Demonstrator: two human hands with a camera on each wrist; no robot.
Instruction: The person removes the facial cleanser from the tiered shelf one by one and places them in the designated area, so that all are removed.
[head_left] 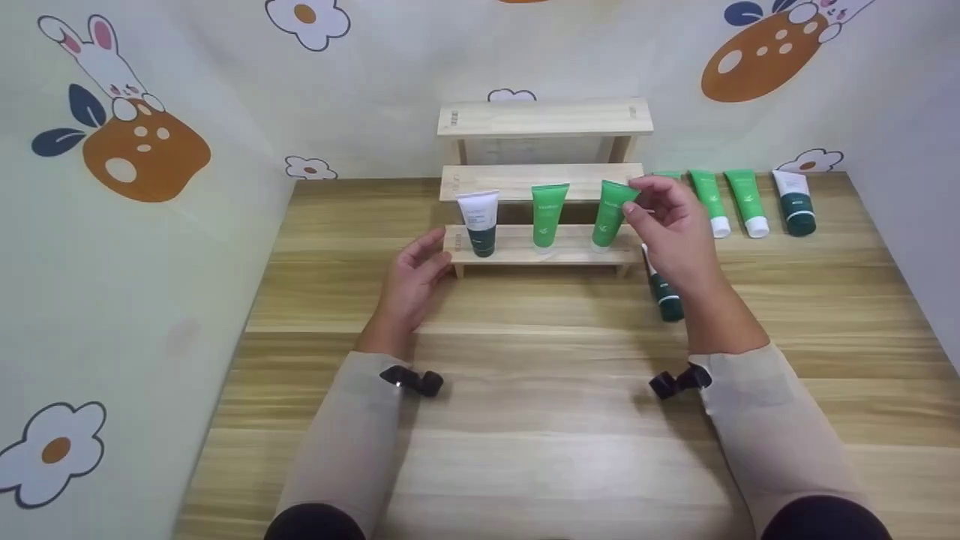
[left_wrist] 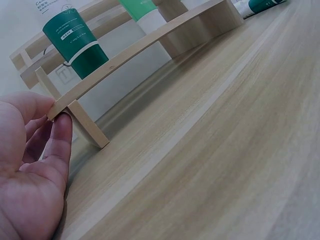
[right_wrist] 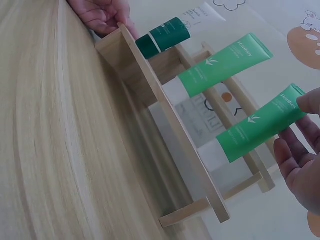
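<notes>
A three-step wooden display rack stands against the back wall. My left hand grips the left end of its lowest step, thumb and fingers at the board's corner in the left wrist view. On that step a white and dark green tube stands at the left, with a green tube in the middle. At the right end, my right hand pinches the upper end of another green tube, whose white cap is down at the board. This tube leans slightly in the head view.
Right of the rack, green tubes and a white and dark green tube lie on the wooden table. Another dark green tube lies by my right wrist, partly hidden. A patterned cloth covers the walls.
</notes>
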